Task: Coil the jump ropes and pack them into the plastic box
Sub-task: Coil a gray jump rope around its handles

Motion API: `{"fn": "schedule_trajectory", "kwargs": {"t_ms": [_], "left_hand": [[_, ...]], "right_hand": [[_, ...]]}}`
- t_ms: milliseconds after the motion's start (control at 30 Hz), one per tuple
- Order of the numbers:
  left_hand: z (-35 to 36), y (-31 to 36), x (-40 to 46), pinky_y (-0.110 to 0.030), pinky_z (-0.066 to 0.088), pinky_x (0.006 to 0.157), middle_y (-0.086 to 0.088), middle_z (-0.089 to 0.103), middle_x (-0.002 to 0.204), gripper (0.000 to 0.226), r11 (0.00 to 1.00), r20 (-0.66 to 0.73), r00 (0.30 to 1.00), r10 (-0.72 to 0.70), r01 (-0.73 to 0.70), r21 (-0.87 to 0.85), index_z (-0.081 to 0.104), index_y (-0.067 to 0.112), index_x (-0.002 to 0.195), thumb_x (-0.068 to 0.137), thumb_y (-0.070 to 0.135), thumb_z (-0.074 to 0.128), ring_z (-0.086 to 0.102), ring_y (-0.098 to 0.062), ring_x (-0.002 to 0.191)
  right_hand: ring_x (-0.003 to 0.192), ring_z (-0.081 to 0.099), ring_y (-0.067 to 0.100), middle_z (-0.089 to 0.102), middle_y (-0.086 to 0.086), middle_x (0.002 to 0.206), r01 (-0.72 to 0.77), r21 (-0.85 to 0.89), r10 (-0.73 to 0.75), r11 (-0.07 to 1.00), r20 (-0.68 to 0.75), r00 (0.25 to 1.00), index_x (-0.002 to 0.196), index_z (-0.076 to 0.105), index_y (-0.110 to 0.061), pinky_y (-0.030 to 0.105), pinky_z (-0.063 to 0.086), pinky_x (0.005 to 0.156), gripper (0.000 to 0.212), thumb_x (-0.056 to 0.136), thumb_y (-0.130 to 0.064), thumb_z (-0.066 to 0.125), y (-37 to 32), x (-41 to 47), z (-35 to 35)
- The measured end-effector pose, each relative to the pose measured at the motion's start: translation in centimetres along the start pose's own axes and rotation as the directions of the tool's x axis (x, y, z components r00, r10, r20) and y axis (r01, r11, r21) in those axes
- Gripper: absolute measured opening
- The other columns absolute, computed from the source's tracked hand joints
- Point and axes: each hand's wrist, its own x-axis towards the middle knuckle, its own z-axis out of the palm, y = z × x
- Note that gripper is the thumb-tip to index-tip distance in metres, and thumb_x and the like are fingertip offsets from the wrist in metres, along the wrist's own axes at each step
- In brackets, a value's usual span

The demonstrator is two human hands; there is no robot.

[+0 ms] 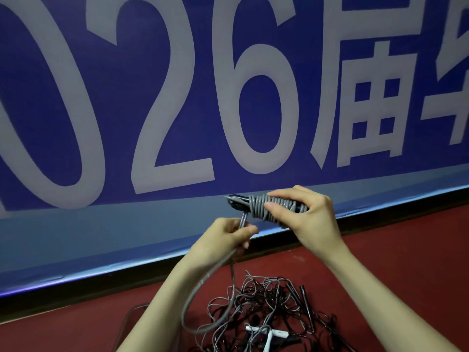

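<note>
My right hand [307, 219] grips a grey jump rope [258, 207] wound in tight turns round its black handles, whose tips stick out to the left. Just below and left of it, my left hand [228, 237] pinches the rope's loose grey end; that end hangs down in a long loop [203, 295] under my left forearm. On the red floor below lies a tangled pile of dark and grey jump ropes [266, 308] with black handles and a white handle [269, 335]. The rim of a clear plastic box [124, 323] shows at lower left, mostly hidden by my left arm.
A large blue banner [177, 97] with pale lettering fills the wall ahead, ending in a black strip [76, 298] along the red floor [406, 262].
</note>
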Motion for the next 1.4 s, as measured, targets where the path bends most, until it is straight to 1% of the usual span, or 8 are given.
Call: {"fn": "schedule_trajectory", "kwargs": {"t_ms": [167, 300, 400, 667, 833, 1033, 1200, 1400], "left_hand": [[-0.8, 0.5, -0.6, -0.013, 0.036, 0.052, 0.008, 0.053, 0.066, 0.019, 0.894, 0.061, 0.991, 0.116, -0.131, 0.429, 0.062, 0.010, 0.107, 0.100, 0.022, 0.047, 0.045, 0.000, 0.050], [-1.1, 1.1, -1.2, -0.033, 0.044, 0.067, -0.009, 0.062, 0.083, 0.025, 0.758, 0.125, 0.980, 0.156, -0.200, 0.620, 0.058, 0.005, 0.112, 0.100, 0.024, 0.045, 0.053, -0.026, 0.072], [-1.4, 1.4, -1.4, -0.021, 0.034, 0.054, 0.001, 0.044, 0.065, 0.025, 0.695, 0.150, 0.966, 0.212, -0.257, 0.672, 0.057, 0.002, 0.111, 0.098, 0.020, 0.046, 0.040, -0.012, 0.055], [-2.6, 2.1, -2.0, -0.026, 0.042, 0.062, -0.002, 0.062, 0.074, 0.026, 0.676, 0.161, 0.954, 0.253, -0.294, 0.676, 0.062, 0.014, 0.115, 0.091, 0.016, 0.054, 0.049, -0.016, 0.063], [-3.8, 2.3, -2.4, -0.015, 0.047, 0.084, 0.010, 0.070, 0.109, 0.034, 0.704, 0.143, 0.946, 0.290, -0.312, 0.638, 0.064, 0.022, 0.126, 0.094, 0.013, 0.059, 0.061, 0.000, 0.093], [-4.2, 1.3, -1.7, -0.022, 0.052, 0.068, 0.020, 0.062, 0.069, 0.023, 0.813, 0.032, 0.944, 0.327, -0.299, 0.499, 0.072, 0.019, 0.107, 0.098, 0.010, 0.052, 0.061, -0.005, 0.062], [-3.9, 0.1, -1.0, -0.025, 0.051, 0.060, 0.008, 0.057, 0.068, 0.024, 0.930, -0.161, 0.945, 0.286, -0.233, 0.284, 0.072, 0.017, 0.091, 0.099, 0.009, 0.050, 0.057, -0.011, 0.054], [-3.1, -0.6, -0.1, -0.016, 0.037, 0.055, 0.014, 0.061, 0.064, 0.019, 0.933, -0.187, 0.944, 0.272, -0.211, 0.293, 0.070, 0.021, 0.084, 0.097, 0.019, 0.055, 0.047, -0.004, 0.057]], "right_hand": [[0.069, 0.064, 0.010, 0.069, -0.005, 0.078, 0.026, -0.013, -0.026, 1.000, -0.010, 1.000, 0.091, 0.078, -0.015, 0.019, 0.049, 0.066, 0.014, 0.078, -0.017, 0.081, 0.5, -0.3, 0.3], [0.079, 0.067, 0.009, 0.072, -0.013, 0.081, -0.027, 0.086, 0.031, 0.996, -0.040, 0.999, 0.084, 0.076, -0.027, 0.029, 0.051, 0.079, 0.008, 0.079, -0.023, 0.081, 0.4, -0.3, 0.5], [0.072, 0.066, 0.011, 0.071, -0.008, 0.077, -0.004, 0.114, 0.010, 0.994, -0.056, 0.998, 0.081, 0.073, -0.032, 0.026, 0.052, 0.070, 0.014, 0.079, -0.020, 0.081, -0.1, -0.4, 0.4], [0.068, 0.059, 0.011, 0.064, -0.001, 0.077, 0.190, -0.224, -0.199, 0.956, -0.016, 0.980, 0.094, 0.076, -0.012, 0.014, 0.043, 0.064, 0.019, 0.081, -0.024, 0.075, 0.1, -0.2, -0.2], [0.069, 0.058, 0.012, 0.063, -0.002, 0.074, 0.110, -0.295, -0.075, 0.949, 0.127, 0.989, 0.087, 0.077, -0.016, 0.020, 0.042, 0.062, 0.008, 0.081, -0.021, 0.079, 1.4, 0.2, -1.4], [0.082, 0.064, 0.008, 0.071, -0.005, 0.082, -0.008, -0.253, 0.099, 0.967, 0.349, 0.932, 0.085, 0.077, -0.022, 0.026, 0.048, 0.077, 0.011, 0.080, -0.032, 0.077, 1.0, 0.0, -1.2], [0.056, 0.051, 0.022, 0.071, 0.013, 0.076, -0.160, -0.117, 0.196, 0.980, 0.473, 0.859, 0.078, 0.077, -0.029, 0.030, 0.041, 0.061, 0.006, 0.079, -0.034, 0.079, 0.4, 0.3, -1.7], [0.077, 0.067, 0.014, 0.074, 0.011, 0.081, -0.293, 0.079, 0.188, 0.953, 0.606, 0.773, 0.084, 0.079, -0.010, 0.020, 0.049, 0.074, 0.012, 0.077, -0.020, 0.081, -0.6, 0.3, -1.5]]}}
